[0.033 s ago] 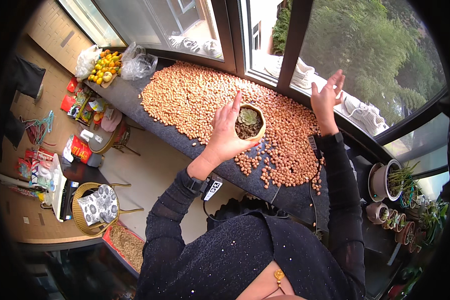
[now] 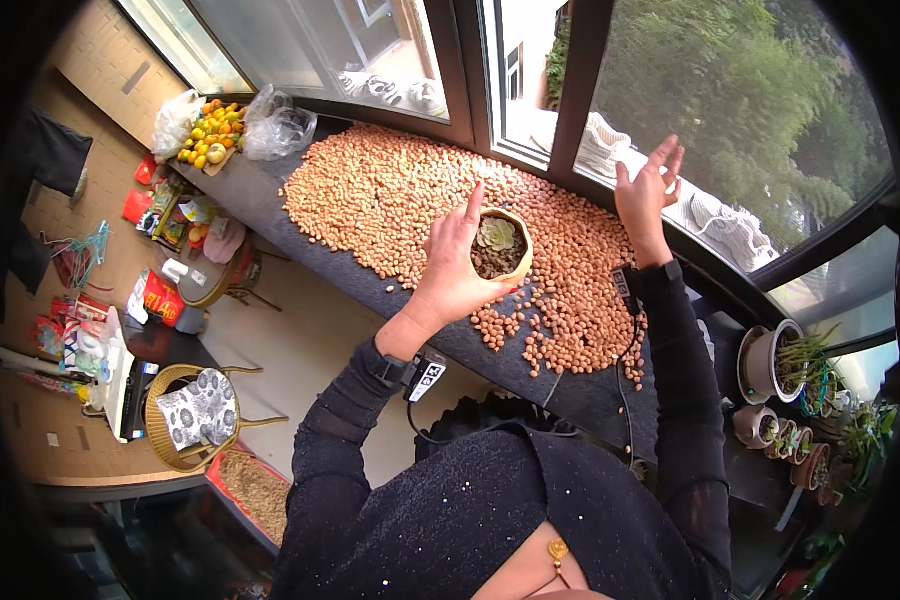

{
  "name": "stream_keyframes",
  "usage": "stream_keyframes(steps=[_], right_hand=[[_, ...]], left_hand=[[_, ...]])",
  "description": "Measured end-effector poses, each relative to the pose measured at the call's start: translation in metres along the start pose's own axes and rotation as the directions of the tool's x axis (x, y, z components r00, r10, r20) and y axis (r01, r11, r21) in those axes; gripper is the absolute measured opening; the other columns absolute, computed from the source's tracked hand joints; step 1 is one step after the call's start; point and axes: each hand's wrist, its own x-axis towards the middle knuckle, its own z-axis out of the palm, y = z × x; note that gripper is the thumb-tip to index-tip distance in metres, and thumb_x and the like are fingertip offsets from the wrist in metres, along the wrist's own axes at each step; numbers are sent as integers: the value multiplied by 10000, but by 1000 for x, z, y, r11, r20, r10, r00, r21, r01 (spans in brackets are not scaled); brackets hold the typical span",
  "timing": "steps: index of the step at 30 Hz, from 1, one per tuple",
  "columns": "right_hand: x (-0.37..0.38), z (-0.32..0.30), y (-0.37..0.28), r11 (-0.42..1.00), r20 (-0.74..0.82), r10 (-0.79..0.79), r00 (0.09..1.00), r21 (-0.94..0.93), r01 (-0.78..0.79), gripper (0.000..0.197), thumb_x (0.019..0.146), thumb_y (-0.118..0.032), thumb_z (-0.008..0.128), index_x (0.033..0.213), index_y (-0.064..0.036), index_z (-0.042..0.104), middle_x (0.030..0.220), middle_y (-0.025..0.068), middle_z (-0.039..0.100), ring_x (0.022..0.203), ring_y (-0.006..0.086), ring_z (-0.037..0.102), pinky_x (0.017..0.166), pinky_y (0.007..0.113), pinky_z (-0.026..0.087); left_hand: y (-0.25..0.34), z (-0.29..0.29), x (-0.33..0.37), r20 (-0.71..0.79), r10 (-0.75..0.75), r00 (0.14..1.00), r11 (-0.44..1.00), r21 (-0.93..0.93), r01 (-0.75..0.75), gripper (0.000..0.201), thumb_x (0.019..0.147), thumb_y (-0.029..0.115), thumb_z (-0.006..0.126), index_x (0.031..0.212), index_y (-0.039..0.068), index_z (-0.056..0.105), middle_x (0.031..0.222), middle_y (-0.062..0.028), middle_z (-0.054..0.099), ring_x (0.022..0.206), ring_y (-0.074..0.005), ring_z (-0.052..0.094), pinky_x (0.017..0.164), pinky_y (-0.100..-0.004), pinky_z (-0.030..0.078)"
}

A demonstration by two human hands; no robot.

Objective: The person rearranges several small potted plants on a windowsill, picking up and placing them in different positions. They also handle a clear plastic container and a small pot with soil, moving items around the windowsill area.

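Note:
My left hand [image 2: 448, 262] grips a small cream-yellow flowerpot [image 2: 526, 262] by its left side, thumb along the near wall and index finger stretched out. In the pot, a pale green rosette succulent [image 2: 496, 234] grows from dark, crumbly soil. The pot is over a broad spread of light-brown, nut-like pieces [image 2: 370, 190]; whether its base touches them is hidden. Up at the right, my right hand [image 2: 648, 200] is raised in front of the window, its fingers apart and nothing in it.
A dark counter [image 2: 260, 205] runs along the window frame [image 2: 567, 100]. Yellow and orange fruit [image 2: 210, 135] lies beside plastic bags [image 2: 275, 125] at its far left. Potted plants [image 2: 765, 365] stand at right, a cushioned chair [image 2: 160, 440] at left. A black cable [image 2: 622, 375] crosses the counter.
My right hand has shifted slightly to the left, its fingers a little more bent. My left hand and the flowerpot stay nearly in place.

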Motion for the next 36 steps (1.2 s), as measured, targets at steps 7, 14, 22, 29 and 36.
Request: stream_keyframes(steps=[7,14,22,29,36], right_hand=[[10,51,-55,996,24,-83,996,32,82,929,836,-150,574,1526,168,38,1537,269,374,1549,416,30,1163,630,74],[11,79,-74,984,-2,-169,986,-60,169,921,823,-135,584,1531,167,77,1541,247,383,1520,417,164,1141,621,108],[3,46,-66,982,7,-169,986,90,168,856,786,-53,559,1555,50,198,1446,241,489,1483,388,257,1125,612,156],[-129,-104,48,1000,83,14,996,14,-15,674,850,-128,656,1494,-124,454,1455,98,537,1437,297,359,1156,472,211],[-349,-320,179,916,-166,399,902,17,-401,624,864,-18,657,1460,-47,478,1437,127,572,1367,258,501,1140,367,370]], left_hand=[[-7,-8,-5,-50,26,998,1000,-2,-26,1395,519,184,965,1621,117,113,1321,-130,550,1229,-340,491,1108,-481,347],[-17,-17,-13,-69,12,998,1000,-26,-14,1364,543,170,967,1619,104,130,1298,-123,558,1219,-329,500,1096,-477,359],[-3,-11,3,41,121,992,992,-42,-119,1376,544,170,960,1616,76,102,1287,-150,539,1196,-350,484,1084,-489,336],[51,39,21,134,343,930,929,-196,-314,1355,547,200,962,1618,102,138,1280,-133,538,1214,-351,465,1072,-487,375],[179,111,2,313,573,757,794,-442,-418,1358,524,129,960,1612,85,148,1313,-119,560,1246,-338,476,1100,-459,371]])
